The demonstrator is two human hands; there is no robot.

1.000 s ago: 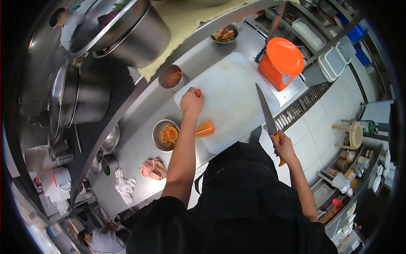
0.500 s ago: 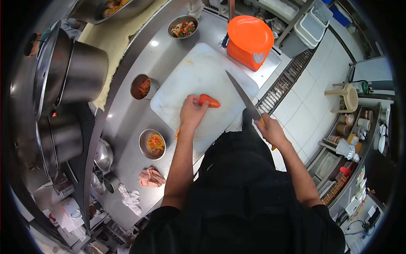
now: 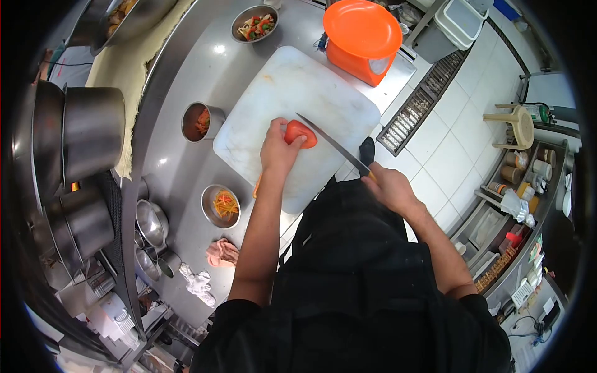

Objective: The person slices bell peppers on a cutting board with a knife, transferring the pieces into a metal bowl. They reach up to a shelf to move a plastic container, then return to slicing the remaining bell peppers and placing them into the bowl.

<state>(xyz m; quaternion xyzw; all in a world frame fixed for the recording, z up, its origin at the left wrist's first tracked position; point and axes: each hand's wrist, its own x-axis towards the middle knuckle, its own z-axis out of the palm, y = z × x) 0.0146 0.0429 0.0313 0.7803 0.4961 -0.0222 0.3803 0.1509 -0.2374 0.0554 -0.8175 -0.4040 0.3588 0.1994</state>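
Note:
A red pepper piece [image 3: 301,134] rests on the white cutting board [image 3: 249,118], between the thumb and fingers of my left hand [image 3: 281,147]. My right hand [image 3: 392,188] is wrapped round the handle of a long knife [image 3: 336,145]. The blade points up and left across the board, its tip close to the pepper's upper side. Part of an orange-yellow piece [image 3: 257,186] shows at the board's lower edge beside my left forearm.
Left of the board stand a metal cup [image 3: 202,122] with red strips and a bowl [image 3: 220,206] with yellow and red strips. Above are a bowl of mixed vegetables [image 3: 255,23] and an orange scale [image 3: 360,40]. Cloths [image 3: 222,253] lie lower left; large pots [image 3: 93,133] stand far left.
The knife has moved left, bringing its tip near the pepper. The pepper has turned and now shows a broader side. My left hand keeps hold of it, and the whole view has shifted slightly.

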